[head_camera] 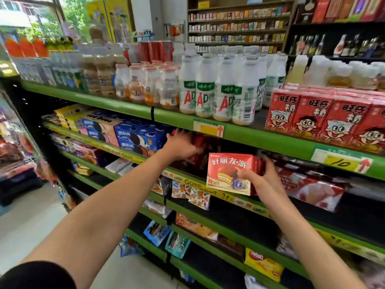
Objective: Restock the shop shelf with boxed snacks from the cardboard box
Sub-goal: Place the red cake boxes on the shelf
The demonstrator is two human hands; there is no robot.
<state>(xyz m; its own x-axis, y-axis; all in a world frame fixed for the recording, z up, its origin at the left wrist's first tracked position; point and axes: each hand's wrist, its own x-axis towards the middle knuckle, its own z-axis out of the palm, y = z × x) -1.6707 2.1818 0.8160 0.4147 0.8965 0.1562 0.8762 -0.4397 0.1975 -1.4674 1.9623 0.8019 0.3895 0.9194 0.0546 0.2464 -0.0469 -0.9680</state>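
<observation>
A green shelf (270, 140) runs across the shop. A red box (230, 173) hangs at its second tier, pinched at its right end by the right hand (262, 176). The left hand (180, 146), fingers spread, presses dark boxes (205, 151) just beyond its fingertips.

The scene is bright. Daylight comes from the window (31, 19) at 10 o'clock, which is overexposed and washed out. The bottles (218, 88) at 12 o'clock shine softly, with pale glare on their white tops. Under each green shelf (270, 140) there is deep shadow, and the back of the lower levels is almost black. Motion blur smears the packets (18, 147) at 9 o'clock and the corner at 5 o'clock. The wide lens bends the shelf lines and stretches the forearms at the bottom. The red box (229, 174) near the centre is sharp enough that its print is legible.
</observation>
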